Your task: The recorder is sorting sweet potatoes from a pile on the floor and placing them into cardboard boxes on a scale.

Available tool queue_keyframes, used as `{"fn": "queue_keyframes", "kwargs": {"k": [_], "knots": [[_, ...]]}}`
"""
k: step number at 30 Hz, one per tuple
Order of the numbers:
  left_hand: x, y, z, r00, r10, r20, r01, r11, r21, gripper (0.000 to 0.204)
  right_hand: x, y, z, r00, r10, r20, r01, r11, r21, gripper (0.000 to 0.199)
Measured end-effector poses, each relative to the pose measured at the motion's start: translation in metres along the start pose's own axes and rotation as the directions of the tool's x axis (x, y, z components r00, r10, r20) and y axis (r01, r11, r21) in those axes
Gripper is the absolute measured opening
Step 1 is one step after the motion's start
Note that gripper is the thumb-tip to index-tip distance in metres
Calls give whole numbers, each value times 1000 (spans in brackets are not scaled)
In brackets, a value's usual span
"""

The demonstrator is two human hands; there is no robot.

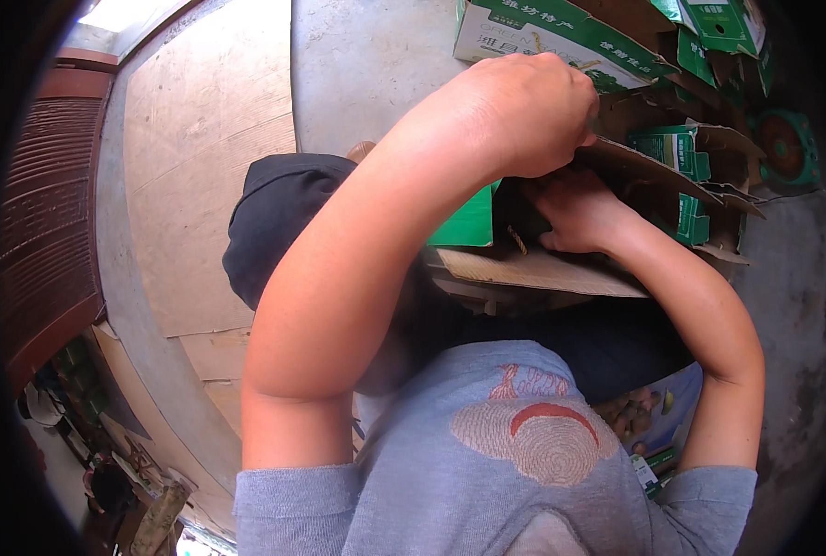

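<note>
In front of me is an open cardboard carton, its green outer side [464, 221] partly behind my left forearm. One brown flap [533, 269] folds out toward my lap, and another brown panel [652, 167] rises at its right. My left hand [544, 111] is bent over the carton's far side, curled closed beside that panel's upper edge. Its fingertips are turned away, and what they grip is hidden. My right hand [584, 213] reaches into the dark opening, fingers partly lost in shadow. A twisted yellowish cord [517, 239] hangs near its fingertips.
A green and white carton [561, 42] stands beyond my left hand. More open green cartons [686, 153] crowd the right side. Flattened cardboard [209, 176] covers floor at left, near a brown slatted door [51, 204]. My dark-clad knee [283, 218] is beside the carton.
</note>
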State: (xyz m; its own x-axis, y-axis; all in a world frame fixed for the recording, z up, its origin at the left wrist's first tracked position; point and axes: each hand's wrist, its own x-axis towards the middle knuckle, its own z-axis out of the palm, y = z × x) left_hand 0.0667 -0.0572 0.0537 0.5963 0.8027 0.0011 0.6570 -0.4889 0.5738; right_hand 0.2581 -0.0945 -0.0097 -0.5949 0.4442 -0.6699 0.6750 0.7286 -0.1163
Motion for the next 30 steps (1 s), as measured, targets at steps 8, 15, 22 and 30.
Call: {"fn": "queue_keyframes", "kwargs": {"k": [8, 15, 22, 30], "knots": [[-3, 0, -7, 999, 24, 26, -24, 1000, 9, 23, -4, -1, 9, 985, -44, -170, 45, 999, 3, 71], [-5, 1, -9, 998, -2, 66, 3, 1000, -13, 26, -7, -6, 5, 993, 18, -120, -19, 1000, -7, 76], [-6, 1, -11, 997, 3, 72, -1, 1000, -18, 24, -11, -8, -9, 989, 141, -32, -137, 985, 102, 84], [-5, 0, -12, 997, 6, 77, -5, 1000, -3, 24, -13, -9, 4, 984, 162, -70, -155, 983, 97, 85]]}}
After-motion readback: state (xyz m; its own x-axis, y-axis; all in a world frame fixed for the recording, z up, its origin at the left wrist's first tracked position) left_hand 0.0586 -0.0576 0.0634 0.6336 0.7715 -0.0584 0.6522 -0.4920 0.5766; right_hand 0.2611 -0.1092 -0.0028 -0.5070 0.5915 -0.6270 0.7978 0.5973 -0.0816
